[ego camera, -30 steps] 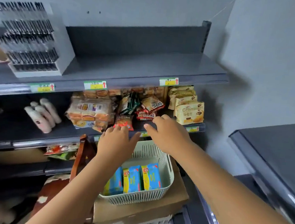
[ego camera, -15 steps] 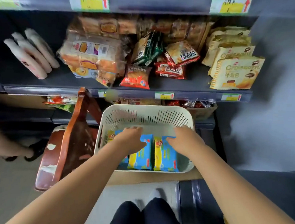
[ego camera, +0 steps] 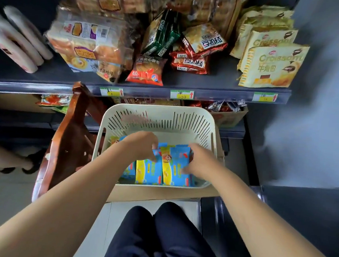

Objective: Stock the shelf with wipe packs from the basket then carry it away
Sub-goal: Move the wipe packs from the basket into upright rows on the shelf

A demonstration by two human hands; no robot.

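Observation:
A cream slotted basket stands on a cardboard box below the grey shelf. Inside it lie blue-and-yellow wipe packs, side by side. My left hand is down in the basket, its fingers curled over the top edge of a wipe pack. My right hand grips the rightmost wipe pack from its right side, fingers curled round the top edge. This pack is tilted up a little above the others.
The shelf carries bread bags, red and green snack packs, croissant bags and white rolls. A brown wooden chair stands left of the basket. Another person's foot is at far left. A dark counter is at right.
The view has dropped from the shelf down to the basket. Both hands went from the shelf edge into the basket and closed on wipe packs; the right pack has risen slightly.

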